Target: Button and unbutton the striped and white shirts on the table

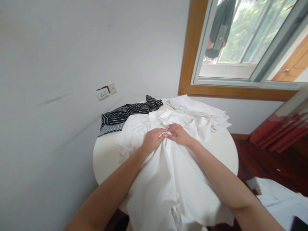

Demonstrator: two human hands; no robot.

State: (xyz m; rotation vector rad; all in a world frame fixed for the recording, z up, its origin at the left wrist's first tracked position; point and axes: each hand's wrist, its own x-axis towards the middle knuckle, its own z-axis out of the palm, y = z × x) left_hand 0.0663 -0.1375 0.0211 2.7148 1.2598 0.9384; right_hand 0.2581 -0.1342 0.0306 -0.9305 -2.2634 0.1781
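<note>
A white shirt (pixel 154 179) is spread over the round table, its collar toward the wall and its lower part hanging over the near edge. Along the shirt's front opening, my left hand (pixel 154 138) pinches the fabric between thumb and fingers. My right hand (pixel 179 134) grips the cloth right beside it, and the fingertips of both hands nearly meet. Any button between the fingers is too small to make out. Creases run down from the pinched spot toward the hem.
On the round white table (pixel 106 157), a black-and-white striped garment (pixel 127 113) lies at the back left. Folded white cloth (pixel 199 107) sits at the back right. A wall socket (pixel 103 93), a window (pixel 240 41), a red curtain (pixel 281 131) and papers (pixel 284 202) surround it.
</note>
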